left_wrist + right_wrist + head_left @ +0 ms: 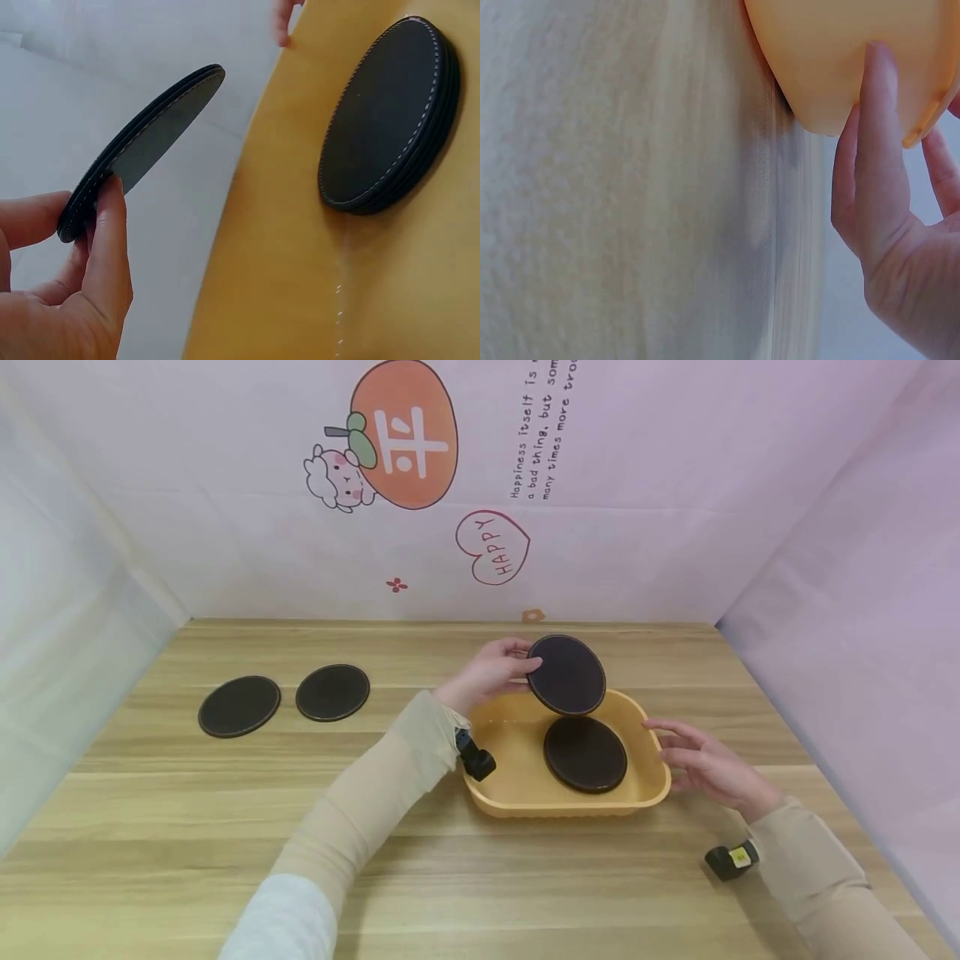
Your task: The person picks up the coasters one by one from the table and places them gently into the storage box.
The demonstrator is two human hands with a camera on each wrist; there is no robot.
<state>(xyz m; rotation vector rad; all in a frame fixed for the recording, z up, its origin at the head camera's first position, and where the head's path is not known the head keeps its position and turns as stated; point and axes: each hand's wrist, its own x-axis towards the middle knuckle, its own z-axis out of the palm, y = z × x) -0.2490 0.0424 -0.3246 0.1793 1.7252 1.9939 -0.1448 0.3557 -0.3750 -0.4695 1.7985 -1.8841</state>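
Observation:
Between its thumb and fingers, my left hand [491, 672] pinches a black round coaster [566, 675] with a stitched edge, tilted above the back of a yellow plastic basket [510, 768]. In the left wrist view its edge looks layered, and I cannot tell whether it is more than one coaster. Inside the basket, towards the right, lies a stack of black coasters [386, 112]. My right hand [708, 764] holds the basket's right end, its fingers [881, 135] against the outer wall and a fingertip at the rim.
Two more black round pieces, a left coaster [240, 706] and a right coaster [333, 692], lie apart on the wooden table [187, 827] at the back left. A printed white cloth [637, 527] hangs behind the table, with pale cloth along both sides.

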